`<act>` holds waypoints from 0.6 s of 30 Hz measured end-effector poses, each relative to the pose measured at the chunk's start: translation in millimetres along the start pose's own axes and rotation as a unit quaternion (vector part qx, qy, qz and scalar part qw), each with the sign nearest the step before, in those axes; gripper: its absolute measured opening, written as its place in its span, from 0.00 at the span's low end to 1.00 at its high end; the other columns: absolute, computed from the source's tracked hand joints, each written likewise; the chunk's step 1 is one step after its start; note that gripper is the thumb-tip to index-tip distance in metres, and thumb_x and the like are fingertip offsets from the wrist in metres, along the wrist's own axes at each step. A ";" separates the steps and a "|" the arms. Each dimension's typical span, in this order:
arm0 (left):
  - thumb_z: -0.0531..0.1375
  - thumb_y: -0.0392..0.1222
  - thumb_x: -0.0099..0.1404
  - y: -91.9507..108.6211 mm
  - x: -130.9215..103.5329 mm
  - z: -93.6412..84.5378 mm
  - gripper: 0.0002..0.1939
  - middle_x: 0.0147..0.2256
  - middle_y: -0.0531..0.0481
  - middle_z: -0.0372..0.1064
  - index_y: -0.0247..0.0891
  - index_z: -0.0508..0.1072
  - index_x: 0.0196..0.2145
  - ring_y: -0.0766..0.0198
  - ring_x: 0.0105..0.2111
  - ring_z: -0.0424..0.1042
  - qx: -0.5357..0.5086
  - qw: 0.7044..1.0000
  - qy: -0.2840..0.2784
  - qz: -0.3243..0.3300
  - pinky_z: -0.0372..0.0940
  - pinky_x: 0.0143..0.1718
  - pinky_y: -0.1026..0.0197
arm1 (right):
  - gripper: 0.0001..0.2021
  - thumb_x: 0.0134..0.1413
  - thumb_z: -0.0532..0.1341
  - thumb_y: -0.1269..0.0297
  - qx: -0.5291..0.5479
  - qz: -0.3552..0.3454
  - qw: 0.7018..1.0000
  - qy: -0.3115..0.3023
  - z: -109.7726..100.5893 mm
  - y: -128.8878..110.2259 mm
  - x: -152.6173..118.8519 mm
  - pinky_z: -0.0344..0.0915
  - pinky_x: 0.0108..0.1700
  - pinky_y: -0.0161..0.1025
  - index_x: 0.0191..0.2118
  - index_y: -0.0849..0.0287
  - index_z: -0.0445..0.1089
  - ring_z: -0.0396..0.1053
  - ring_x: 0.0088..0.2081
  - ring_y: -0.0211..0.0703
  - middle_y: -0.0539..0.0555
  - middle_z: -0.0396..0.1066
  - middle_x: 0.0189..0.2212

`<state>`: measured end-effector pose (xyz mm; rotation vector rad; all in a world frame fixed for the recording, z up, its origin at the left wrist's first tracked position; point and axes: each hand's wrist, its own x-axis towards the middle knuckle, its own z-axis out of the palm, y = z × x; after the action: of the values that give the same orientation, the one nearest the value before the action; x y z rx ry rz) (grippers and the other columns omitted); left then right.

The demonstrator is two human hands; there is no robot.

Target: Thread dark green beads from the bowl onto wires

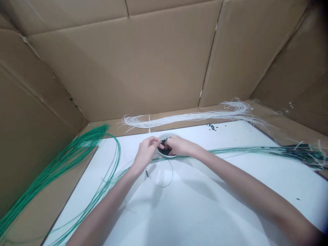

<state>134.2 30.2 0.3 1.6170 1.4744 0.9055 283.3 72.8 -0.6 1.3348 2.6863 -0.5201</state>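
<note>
My left hand [148, 148] is closed in a pinch around a thin string, whose pale end [162, 139] sticks out past the fingertips toward the right. The string [172, 174] hangs in a loop below the hand, and a short row of dark beads [147, 173] is threaded on it. A round white bowl [164, 156] with small dark beads [163, 150] stands under both hands. My right hand [178, 145] has its fingers curled down into the bowl among the beads; its fingertips are partly hidden, so what they hold cannot be made out.
Green strands [58, 167] lie in a bundle at the left, and others [243, 149] run behind my right arm to the right. White strands [179, 118] lie along the cardboard wall [153, 68]. Loose dark beads [212, 127] are scattered on the white board [200, 212].
</note>
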 end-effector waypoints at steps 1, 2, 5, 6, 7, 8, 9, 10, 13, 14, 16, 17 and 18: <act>0.49 0.39 0.54 -0.6 0.6 0.7 0.09 0.28 0.51 0.73 0.37 0.68 0.30 0.65 0.27 0.65 0.006 1.000 0.007 0.004 0.57 0.30 0.65 | 0.08 0.38 0.60 0.71 -0.006 0.002 1.000 0.004 1.9 -1.0 2.4 0.56 0.27 0.32 0.29 0.62 0.72 0.67 0.28 0.42 0.54 0.70 0.24; 0.49 0.39 0.54 -1.2 1.2 1.4 0.09 0.27 0.52 0.73 0.37 0.68 0.30 0.65 0.27 0.66 0.013 1.000 0.016 0.007 0.57 0.30 0.65 | 0.08 0.38 0.59 0.72 -0.008 0.001 1.000 0.015 3.7 -0.8 3.9 0.56 0.27 0.32 0.29 0.61 0.73 0.67 0.29 0.42 0.54 0.70 0.24; 0.50 0.41 0.56 -2.7 1.8 3.4 0.09 0.27 0.53 0.72 0.38 0.68 0.28 0.65 0.26 0.66 0.049 0.998 0.039 0.018 0.56 0.29 0.65 | 0.06 0.40 0.59 0.71 0.015 -0.016 0.998 0.062 8.4 6.5 3.4 0.57 0.29 0.32 0.28 0.59 0.73 0.67 0.28 0.41 0.53 0.71 0.24; 0.50 0.43 0.57 -3.3 1.6 4.2 0.09 0.27 0.53 0.71 0.38 0.68 0.28 0.65 0.26 0.65 0.061 0.997 0.045 0.026 0.56 0.29 0.65 | 0.06 0.41 0.59 0.70 0.024 -0.021 0.996 0.080 9.7 10.3 2.0 0.58 0.29 0.32 0.27 0.59 0.73 0.67 0.28 0.41 0.53 0.71 0.24; 0.50 0.44 0.58 -4.1 1.3 5.2 0.10 0.27 0.54 0.71 0.38 0.68 0.27 0.66 0.25 0.65 0.072 0.995 0.052 0.037 0.56 0.29 0.65 | 0.06 0.42 0.59 0.69 0.034 -0.026 0.994 0.099 11.0 14.4 0.0 0.58 0.30 0.32 0.27 0.58 0.73 0.68 0.28 0.41 0.52 0.72 0.24; 0.50 0.45 0.59 -5.2 0.9 6.5 0.11 0.27 0.54 0.71 0.38 0.68 0.27 0.66 0.24 0.64 0.079 0.994 0.059 0.048 0.55 0.28 0.65 | 0.06 0.44 0.59 0.68 0.045 -0.033 0.992 0.116 12.1 18.3 -2.5 0.58 0.30 0.32 0.28 0.58 0.73 0.68 0.28 0.40 0.52 0.72 0.24; 0.50 0.46 0.59 -6.6 0.5 8.2 0.12 0.27 0.54 0.71 0.38 0.68 0.28 0.67 0.24 0.64 0.082 0.993 0.065 0.060 0.55 0.28 0.65 | 0.06 0.45 0.58 0.68 0.058 -0.042 0.989 0.132 13.2 21.8 -5.3 0.59 0.31 0.32 0.29 0.58 0.73 0.68 0.28 0.40 0.52 0.73 0.25; 0.50 0.46 0.60 -8.4 0.0 10.3 0.12 0.26 0.54 0.70 0.38 0.68 0.28 0.67 0.24 0.63 0.084 0.992 0.070 0.069 0.55 0.28 0.65 | 0.07 0.46 0.58 0.68 0.076 -0.054 0.985 0.148 14.2 24.9 -8.3 0.60 0.32 0.32 0.30 0.58 0.73 0.68 0.28 0.39 0.52 0.73 0.26; 0.50 0.46 0.61 -14.6 -1.5 18.6 0.11 0.26 0.54 0.70 0.39 0.69 0.30 0.67 0.26 0.65 0.097 0.987 0.092 0.092 0.56 0.30 0.65 | 0.08 0.50 0.57 0.68 0.131 -0.092 0.967 0.197 17.1 30.9 -17.4 0.61 0.36 0.32 0.32 0.58 0.73 0.69 0.30 0.37 0.52 0.73 0.30; 0.50 0.46 0.61 -16.7 -2.3 21.7 0.11 0.26 0.54 0.70 0.40 0.69 0.31 0.66 0.27 0.65 0.106 0.984 0.104 0.102 0.57 0.31 0.65 | 0.08 0.51 0.56 0.68 0.143 -0.102 0.961 0.215 18.1 32.0 -19.7 0.61 0.38 0.32 0.33 0.59 0.73 0.69 0.32 0.37 0.52 0.73 0.31; 0.50 0.44 0.62 -20.6 -4.1 27.8 0.10 0.27 0.53 0.70 0.41 0.69 0.33 0.65 0.30 0.65 0.121 0.977 0.128 0.123 0.57 0.33 0.64 | 0.10 0.53 0.54 0.67 0.160 -0.118 0.948 0.248 20.6 33.3 -22.6 0.62 0.40 0.33 0.34 0.59 0.73 0.69 0.34 0.38 0.53 0.73 0.33; 0.50 0.44 0.62 -22.5 -5.1 30.6 0.10 0.27 0.53 0.69 0.41 0.69 0.35 0.65 0.31 0.65 0.122 0.974 0.139 0.134 0.58 0.34 0.63 | 0.11 0.54 0.53 0.67 0.169 -0.124 0.942 0.261 22.2 33.8 -23.0 0.62 0.40 0.34 0.35 0.59 0.72 0.69 0.34 0.38 0.53 0.73 0.33; 0.49 0.44 0.63 -24.5 -6.0 33.2 0.10 0.28 0.52 0.69 0.41 0.69 0.36 0.65 0.31 0.65 0.119 0.971 0.149 0.146 0.58 0.35 0.63 | 0.11 0.55 0.52 0.66 0.178 -0.127 0.937 0.274 24.0 34.2 -22.9 0.62 0.40 0.34 0.35 0.60 0.72 0.69 0.34 0.38 0.54 0.72 0.33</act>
<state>151.8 23.2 -36.9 1.9803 1.6217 1.2173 322.7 66.4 -26.5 1.3832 3.3837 -0.7953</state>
